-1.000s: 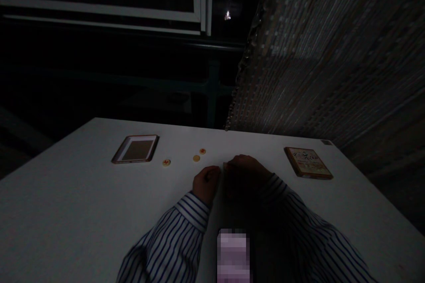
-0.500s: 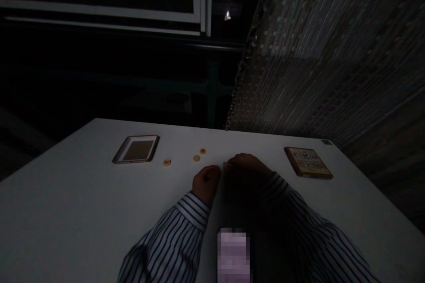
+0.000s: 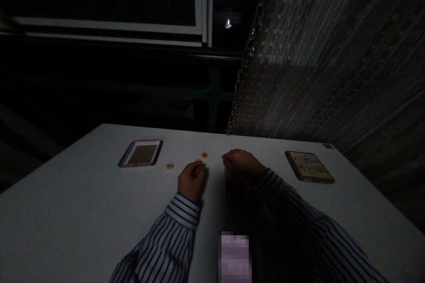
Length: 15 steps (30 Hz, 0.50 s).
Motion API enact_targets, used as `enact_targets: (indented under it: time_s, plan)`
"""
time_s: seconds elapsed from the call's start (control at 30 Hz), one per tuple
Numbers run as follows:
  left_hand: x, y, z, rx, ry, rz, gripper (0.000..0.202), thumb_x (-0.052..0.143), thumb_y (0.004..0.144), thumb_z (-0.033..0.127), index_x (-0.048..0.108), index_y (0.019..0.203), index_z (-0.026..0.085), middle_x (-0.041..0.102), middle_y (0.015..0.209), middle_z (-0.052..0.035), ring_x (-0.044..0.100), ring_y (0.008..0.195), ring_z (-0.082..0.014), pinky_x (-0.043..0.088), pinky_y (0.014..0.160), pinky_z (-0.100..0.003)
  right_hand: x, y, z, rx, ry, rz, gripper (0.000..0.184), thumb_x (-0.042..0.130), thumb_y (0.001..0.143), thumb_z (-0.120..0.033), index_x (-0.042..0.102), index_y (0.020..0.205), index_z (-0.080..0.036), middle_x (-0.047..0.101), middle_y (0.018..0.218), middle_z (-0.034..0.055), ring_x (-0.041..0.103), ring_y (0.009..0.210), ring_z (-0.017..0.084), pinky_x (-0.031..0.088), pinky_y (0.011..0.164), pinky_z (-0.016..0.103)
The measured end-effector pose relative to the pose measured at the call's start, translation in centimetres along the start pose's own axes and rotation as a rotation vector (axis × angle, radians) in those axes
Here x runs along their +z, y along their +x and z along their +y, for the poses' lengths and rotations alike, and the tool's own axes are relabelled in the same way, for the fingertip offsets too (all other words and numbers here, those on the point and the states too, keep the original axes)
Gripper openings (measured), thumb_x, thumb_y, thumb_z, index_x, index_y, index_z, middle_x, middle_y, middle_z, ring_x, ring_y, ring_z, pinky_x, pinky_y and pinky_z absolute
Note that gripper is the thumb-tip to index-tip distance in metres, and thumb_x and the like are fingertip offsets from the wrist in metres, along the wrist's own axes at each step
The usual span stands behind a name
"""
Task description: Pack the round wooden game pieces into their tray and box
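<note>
Curled fingers close my left hand [image 3: 191, 180], its tips beside a pale round game piece [image 3: 198, 160] that they partly cover. Whether they grip it or something else is hidden. My right hand [image 3: 245, 163] is closed too, thumb and fingers drawn together over the white table [image 3: 83, 203]; what it may hold lies in shadow. Just beyond the left hand lies a round piece with a red mark, like a Chinese chess piece [image 3: 205, 155]. Another red-marked piece [image 3: 169, 166] rests flat to its left.
An open shallow box [image 3: 145, 154] lies at the back left. On the right is a flat box with a printed lid [image 3: 309, 166]. A lit phone-like screen [image 3: 235, 256], pixelated, is near me. A bead-string curtain [image 3: 299, 53] hangs behind the table's right side.
My left hand has moved left, away from my right hand, to the middle piece. My right hand has shifted slightly left. The view has tilted a little upward.
</note>
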State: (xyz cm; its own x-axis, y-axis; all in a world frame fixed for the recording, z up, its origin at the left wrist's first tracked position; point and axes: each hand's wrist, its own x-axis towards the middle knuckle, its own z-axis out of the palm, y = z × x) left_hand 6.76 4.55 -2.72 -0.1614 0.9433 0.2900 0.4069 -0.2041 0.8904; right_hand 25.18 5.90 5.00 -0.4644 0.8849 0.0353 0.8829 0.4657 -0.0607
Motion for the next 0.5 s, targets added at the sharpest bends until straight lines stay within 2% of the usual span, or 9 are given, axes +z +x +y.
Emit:
enact_targets:
  time_s: [0.13,0.23,0.5]
  plan:
    - [-1.0,1.2,-1.2,0.172,0.268,0.001,0.026,0.054,0.071,0.031,0.062,0.091,0.017,0.065,0.091,-0.009,0.059,0.085,-0.021,0.045,0.079,-0.034,0.6,1.3,-1.1,-0.002,0.026,-0.021,0.034,0.035,0.084,-0.027,0.057,0.107,-0.018,0.061,0.105,0.0072,0.052,0.099,0.018,0.036,0.083,0.027]
    - [-1.5,1.9,-1.8,0.251,0.443,-0.008,0.028,0.053,0.071,0.031,0.062,0.093,0.015,0.065,0.092,-0.0114,0.058,0.087,-0.0243,0.042,0.081,-0.037,1.2,2.2,-1.9,-0.018,0.033,-0.056,0.034,0.035,0.083,-0.026,0.055,0.109,-0.018,0.059,0.107,0.0076,0.051,0.101,0.018,0.036,0.084,0.027]
    - [-1.6,3.0,-1.9,0.235,0.66,-0.16,0.03,0.053,0.072,0.033,0.062,0.095,0.015,0.064,0.095,-0.0078,0.055,0.088,-0.0222,0.038,0.082,-0.032,2.6,4.6,-3.5,0.013,0.021,-0.099,0.03,0.035,0.081,-0.025,0.057,0.101,-0.018,0.06,0.102,0.0095,0.055,0.093,0.02,0.04,0.074,0.03]
